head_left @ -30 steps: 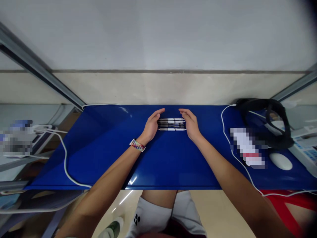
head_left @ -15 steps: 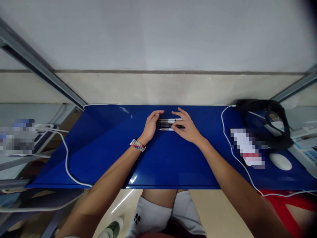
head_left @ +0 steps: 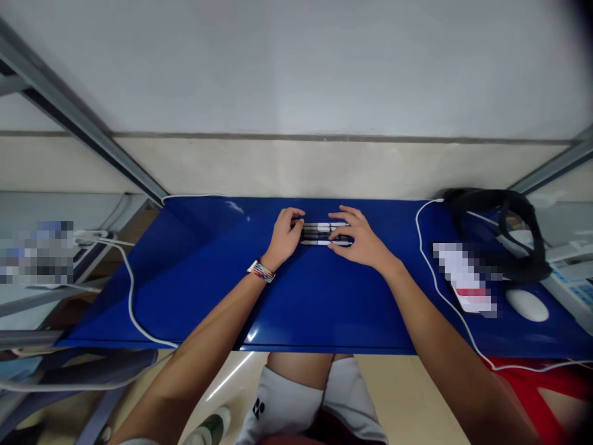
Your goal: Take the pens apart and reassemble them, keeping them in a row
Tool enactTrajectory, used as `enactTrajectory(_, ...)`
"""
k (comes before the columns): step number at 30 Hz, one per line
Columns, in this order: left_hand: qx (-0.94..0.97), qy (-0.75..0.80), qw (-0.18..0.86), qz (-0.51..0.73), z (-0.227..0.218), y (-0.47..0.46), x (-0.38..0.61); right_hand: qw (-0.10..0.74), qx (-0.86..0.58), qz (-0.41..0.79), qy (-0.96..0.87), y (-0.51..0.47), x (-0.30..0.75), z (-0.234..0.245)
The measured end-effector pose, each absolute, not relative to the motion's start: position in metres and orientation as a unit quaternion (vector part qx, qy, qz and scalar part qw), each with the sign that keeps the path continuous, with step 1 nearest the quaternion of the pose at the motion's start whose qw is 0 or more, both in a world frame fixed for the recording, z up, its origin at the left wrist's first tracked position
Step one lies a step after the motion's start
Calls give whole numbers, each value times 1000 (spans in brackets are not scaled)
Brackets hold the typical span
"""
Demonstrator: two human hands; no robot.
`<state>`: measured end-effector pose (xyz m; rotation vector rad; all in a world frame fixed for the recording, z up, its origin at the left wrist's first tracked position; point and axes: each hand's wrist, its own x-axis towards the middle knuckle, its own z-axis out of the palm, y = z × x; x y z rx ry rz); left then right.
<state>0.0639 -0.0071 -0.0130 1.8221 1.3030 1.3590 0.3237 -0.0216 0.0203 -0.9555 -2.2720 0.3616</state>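
Observation:
A row of several black-and-white pens [head_left: 319, 233] lies side by side at the far middle of a blue table [head_left: 315, 296]. My left hand [head_left: 286, 235], a woven band at its wrist, curls its fingers round the pens' left ends. My right hand [head_left: 361, 238] lies over their right ends with the fingers spread and the fingertips resting on the pens.
A white cable [head_left: 132, 309] loops over the table's left corner. At the right are black headphones [head_left: 500, 232], a blurred white packet [head_left: 463, 278], a white mouse [head_left: 527, 305] and another white cable [head_left: 430, 272]. A wall stands just behind the table.
Both hands stood upright at the two ends of the pens. The right hand has since laid itself flat over them, and the left fingers have curled onto the left ends.

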Motion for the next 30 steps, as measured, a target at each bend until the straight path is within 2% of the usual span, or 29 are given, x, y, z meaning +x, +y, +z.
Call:
enactTrajectory(7,676,475,255,501,-13,-8,64,282,-354,126,-883,-22,324,21)
enactTrajectory(16,678,470,256,504,-16,-7,64,291,-347,129,-882,-25,320,20)
enactTrajectory(21,676,460,258,515,-5,-13,65,326,-337,164,-868,-27,315,25)
enactTrajectory(25,707,415,242,519,17,-25,66,389,-330,207,-835,-27,313,30)
enactTrajectory(30,740,398,272,470,25,-33,65,446,-417,322,-723,-29,313,36)
